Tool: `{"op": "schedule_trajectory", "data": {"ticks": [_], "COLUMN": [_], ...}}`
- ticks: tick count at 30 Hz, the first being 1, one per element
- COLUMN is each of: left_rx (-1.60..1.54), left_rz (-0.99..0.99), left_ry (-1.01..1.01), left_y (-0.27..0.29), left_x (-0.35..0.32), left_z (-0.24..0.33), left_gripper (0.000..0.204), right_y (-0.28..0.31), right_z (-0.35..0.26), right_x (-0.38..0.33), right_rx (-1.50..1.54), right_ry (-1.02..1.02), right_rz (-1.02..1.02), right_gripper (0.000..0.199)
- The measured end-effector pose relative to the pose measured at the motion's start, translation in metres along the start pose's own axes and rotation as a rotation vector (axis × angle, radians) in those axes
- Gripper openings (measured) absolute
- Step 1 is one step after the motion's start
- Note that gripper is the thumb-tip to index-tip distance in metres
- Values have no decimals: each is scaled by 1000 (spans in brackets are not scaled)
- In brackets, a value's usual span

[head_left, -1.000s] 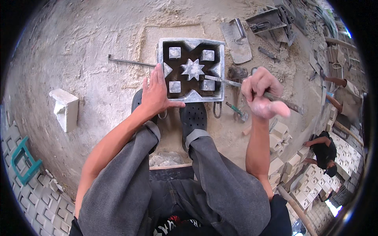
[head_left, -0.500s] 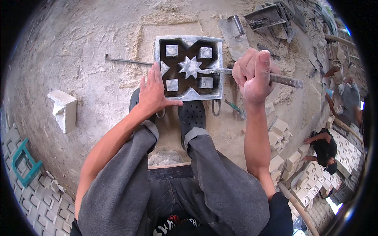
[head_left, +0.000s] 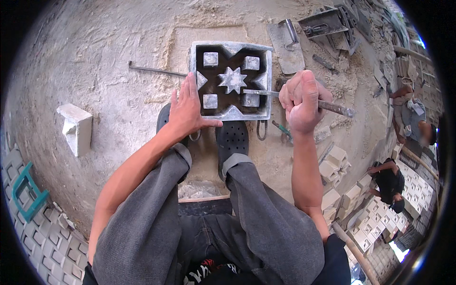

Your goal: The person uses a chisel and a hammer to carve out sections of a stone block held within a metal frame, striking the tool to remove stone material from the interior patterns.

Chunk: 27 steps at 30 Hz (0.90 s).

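Note:
A square grey mould (head_left: 231,46) lies in front of my feet, with a star-shaped core (head_left: 232,80) in its middle and a square block near each inner corner. My left hand (head_left: 186,108) rests against the mould's left wall, fingers stretched out and thumb along the near edge. In my fist, my right hand (head_left: 304,100) grips a metal bar (head_left: 338,109) just right of the mould. The bar's flat, light-coloured end reaches over the right wall, by the near right block. A thin metal rod (head_left: 154,71) lies on the ground left of the mould.
A trowel (head_left: 288,50) and a metal frame (head_left: 323,23) lie at the far right. A pale cast block (head_left: 77,129) sits on the left, above a teal stool (head_left: 29,192). Patterned blocks (head_left: 377,223) stand at right near a person in black (head_left: 389,180); another person (head_left: 415,116) is beyond.
The bar's tip has shifted from the star core toward the near right block, and my right hand has come slightly nearer. My left hand stays at the mould's side.

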<state>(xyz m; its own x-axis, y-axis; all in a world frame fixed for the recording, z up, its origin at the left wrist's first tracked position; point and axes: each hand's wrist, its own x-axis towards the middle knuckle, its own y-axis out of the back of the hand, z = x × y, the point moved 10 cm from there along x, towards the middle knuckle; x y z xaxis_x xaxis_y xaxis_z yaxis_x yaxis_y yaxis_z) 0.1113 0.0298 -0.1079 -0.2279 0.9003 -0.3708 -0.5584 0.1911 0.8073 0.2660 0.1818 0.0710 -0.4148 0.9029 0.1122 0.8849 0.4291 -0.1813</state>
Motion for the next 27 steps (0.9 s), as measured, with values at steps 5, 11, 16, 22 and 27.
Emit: {"op": "schedule_trajectory", "data": {"ticks": [5, 11, 16, 22, 27], "left_rx": [-4, -19, 13, 15, 2], "left_rz": [5, -37, 14, 40, 14], "left_ry": [-1, 9, -9, -26, -16], "left_y": [0, 1, 3, 3, 2], "left_x": [1, 4, -1, 3, 0], "left_z": [2, 8, -2, 1, -1], "left_gripper": [157, 156, 155, 156, 156], "right_y": [-4, 14, -6, 5, 5], "right_z": [-2, 84, 40, 83, 57], "right_x": [1, 14, 11, 6, 2], "right_rx": [-100, -12, -103, -379, -204], "right_ry": [-25, -271, -201, -147, -160], "right_rz": [-6, -67, -97, -207, -143], "right_gripper": [47, 35, 37, 34, 34]}}
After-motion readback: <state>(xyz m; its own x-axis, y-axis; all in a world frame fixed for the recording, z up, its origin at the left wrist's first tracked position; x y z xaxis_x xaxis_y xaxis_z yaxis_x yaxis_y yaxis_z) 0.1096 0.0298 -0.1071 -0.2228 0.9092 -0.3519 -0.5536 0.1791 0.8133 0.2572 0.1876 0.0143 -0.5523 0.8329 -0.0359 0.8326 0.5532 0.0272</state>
